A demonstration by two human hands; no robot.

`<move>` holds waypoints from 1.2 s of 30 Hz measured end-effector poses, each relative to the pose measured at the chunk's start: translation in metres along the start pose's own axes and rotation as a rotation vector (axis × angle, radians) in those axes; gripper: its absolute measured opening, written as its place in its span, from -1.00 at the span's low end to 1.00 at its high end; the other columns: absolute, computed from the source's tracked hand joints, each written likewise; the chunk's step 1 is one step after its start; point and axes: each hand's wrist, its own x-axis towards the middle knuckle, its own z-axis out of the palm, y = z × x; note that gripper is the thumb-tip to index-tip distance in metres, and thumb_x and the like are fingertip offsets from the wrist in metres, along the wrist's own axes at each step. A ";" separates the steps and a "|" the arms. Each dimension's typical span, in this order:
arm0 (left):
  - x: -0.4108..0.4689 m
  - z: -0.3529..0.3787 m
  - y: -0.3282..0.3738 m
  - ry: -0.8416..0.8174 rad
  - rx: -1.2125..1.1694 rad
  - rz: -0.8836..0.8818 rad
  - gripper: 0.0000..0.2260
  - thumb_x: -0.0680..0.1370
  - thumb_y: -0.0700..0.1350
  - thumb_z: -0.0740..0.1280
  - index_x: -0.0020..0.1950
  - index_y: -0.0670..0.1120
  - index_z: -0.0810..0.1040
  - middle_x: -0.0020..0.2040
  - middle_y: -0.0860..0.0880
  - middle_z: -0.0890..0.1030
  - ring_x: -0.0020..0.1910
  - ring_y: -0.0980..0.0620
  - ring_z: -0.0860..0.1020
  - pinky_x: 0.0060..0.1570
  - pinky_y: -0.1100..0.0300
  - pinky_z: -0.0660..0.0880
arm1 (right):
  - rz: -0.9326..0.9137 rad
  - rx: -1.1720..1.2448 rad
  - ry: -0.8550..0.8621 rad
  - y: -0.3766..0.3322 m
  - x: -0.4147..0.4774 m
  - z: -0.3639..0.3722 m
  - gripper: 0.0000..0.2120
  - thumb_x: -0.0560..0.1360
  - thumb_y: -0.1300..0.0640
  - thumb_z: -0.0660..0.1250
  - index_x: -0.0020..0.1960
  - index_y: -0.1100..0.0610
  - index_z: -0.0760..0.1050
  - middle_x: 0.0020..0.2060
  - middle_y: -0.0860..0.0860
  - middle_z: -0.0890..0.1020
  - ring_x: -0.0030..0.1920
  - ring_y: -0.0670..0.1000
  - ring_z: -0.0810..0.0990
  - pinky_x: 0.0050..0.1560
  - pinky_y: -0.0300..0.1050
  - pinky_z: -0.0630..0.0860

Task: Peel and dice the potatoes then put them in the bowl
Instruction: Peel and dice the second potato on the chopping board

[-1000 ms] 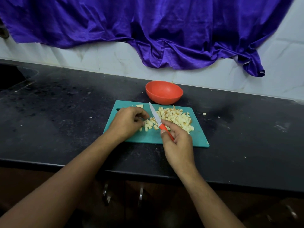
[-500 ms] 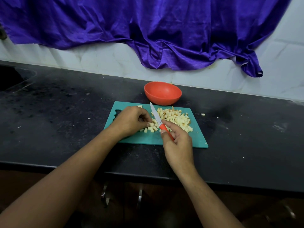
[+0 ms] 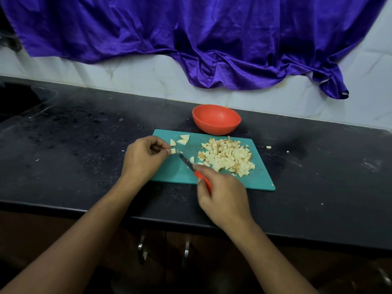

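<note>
At the cutting board's (image 3: 261, 179) left edge we note the left hand (image 3: 146, 158) pinching a small potato piece (image 3: 173, 151), with wedges (image 3: 182, 140) near the far-left corner. The right hand (image 3: 224, 198) grips the knife (image 3: 186, 162). The diced potato pile (image 3: 227, 158) covers the right half, and the bowl (image 3: 216, 118) stands just beyond the far edge.

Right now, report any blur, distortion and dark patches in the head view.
Head view: the knife blade is smeared by motion blur, and the right hand gripping its handle is soft; the orange bowl and diced potato pile read sharp; the wide lens bows the countertop edge; the cabinets below it are nearly black.
</note>
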 end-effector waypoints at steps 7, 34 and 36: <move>-0.007 0.006 0.006 -0.125 0.180 0.056 -0.94 0.49 0.04 0.51 -0.16 0.14 0.66 -0.24 0.22 0.65 -0.22 0.24 0.59 -0.26 0.20 0.46 | 0.118 -0.177 0.020 -0.007 0.002 0.001 -0.60 0.64 -0.02 0.18 0.46 -0.16 0.46 -0.14 -0.10 0.65 -0.18 -0.06 0.58 -0.25 -0.13 0.42; -0.015 0.005 0.010 -0.139 0.306 0.176 -0.90 0.52 0.07 0.50 0.01 0.13 0.74 -0.15 0.22 0.58 -0.18 0.21 0.51 -0.25 0.28 0.36 | -0.006 -0.115 0.009 -0.014 0.004 0.006 -0.59 0.64 0.03 0.21 0.47 -0.11 0.47 -0.13 -0.10 0.67 -0.19 -0.08 0.58 -0.20 -0.12 0.50; -0.014 0.005 0.009 -0.139 0.300 0.181 -0.89 0.52 0.06 0.50 0.02 0.13 0.75 -0.16 0.24 0.56 -0.19 0.23 0.50 -0.24 0.30 0.36 | -0.014 -0.085 0.034 -0.015 0.001 0.005 -0.59 0.64 0.04 0.23 0.47 -0.09 0.47 -0.18 -0.09 0.65 -0.24 -0.09 0.55 -0.25 -0.14 0.47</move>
